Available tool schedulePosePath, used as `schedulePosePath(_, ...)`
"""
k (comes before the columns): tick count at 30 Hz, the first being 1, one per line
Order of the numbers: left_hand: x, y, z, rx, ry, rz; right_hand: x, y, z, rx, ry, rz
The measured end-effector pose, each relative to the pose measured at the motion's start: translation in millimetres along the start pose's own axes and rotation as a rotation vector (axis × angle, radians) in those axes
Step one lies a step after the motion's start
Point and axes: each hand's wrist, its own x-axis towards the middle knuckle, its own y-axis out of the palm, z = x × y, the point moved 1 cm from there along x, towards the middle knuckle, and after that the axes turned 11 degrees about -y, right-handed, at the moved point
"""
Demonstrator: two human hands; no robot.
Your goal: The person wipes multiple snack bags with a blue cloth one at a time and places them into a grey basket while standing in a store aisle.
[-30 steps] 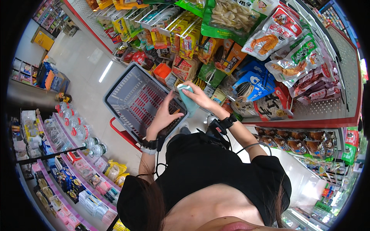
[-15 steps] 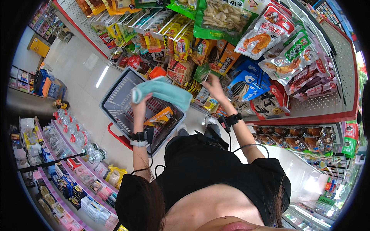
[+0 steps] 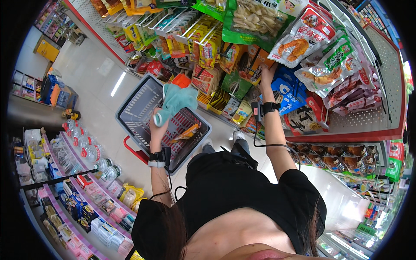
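My left hand (image 3: pixel 157 132) is closed around one end of a teal cloth (image 3: pixel 177 100). The cloth hangs bunched over a grey shopping basket (image 3: pixel 123 110), which has a red handle and stands on the floor. An orange packet (image 3: pixel 186 133) lies inside the basket. My right hand (image 3: pixel 266 80) reaches into the snack rack, against an orange-brown snack bag (image 3: pixel 258 63) and just left of blue snack bags (image 3: pixel 289 93). Its fingertips are partly hidden among the bags, so whether it grips one does not show.
Large hanging snack pouches (image 3: pixel 299 39) crowd the rack at upper right. Behind the basket are yellow packets (image 3: pixel 209 54) on hooks. To the left stand water bottles (image 3: pixel 91 151) beside a tiered shelf (image 3: pixel 86 195). My shoe (image 3: pixel 238 135) is close to the rack's base.
My right hand has moved up and right, deeper among the hanging bags. The teal cloth in my left hand has swung from stretched out rightward to bunched and drooping; that hand has dropped slightly.
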Motion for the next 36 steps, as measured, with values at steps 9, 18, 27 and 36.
schedulePosePath(9,49.9,8.7,-12.1,0.255,-0.083,-0.218,-13.6,9.6,-3.8,-0.132,-0.033,-0.035)
schedulePosePath(18,66.9,27.2,-24.9,0.709,0.123,0.342,-51.1,-0.3,51.8,-0.264,-0.170,0.006)
schedulePosePath(27,78.0,34.0,-29.5,0.528,-0.185,0.560,-80.7,-32.1,79.5,-0.290,-0.299,0.137)
schedulePosePath(36,76.1,32.5,-34.1,0.471,-0.237,0.583,-107.7,-38.4,116.2,-0.160,-0.415,0.426)
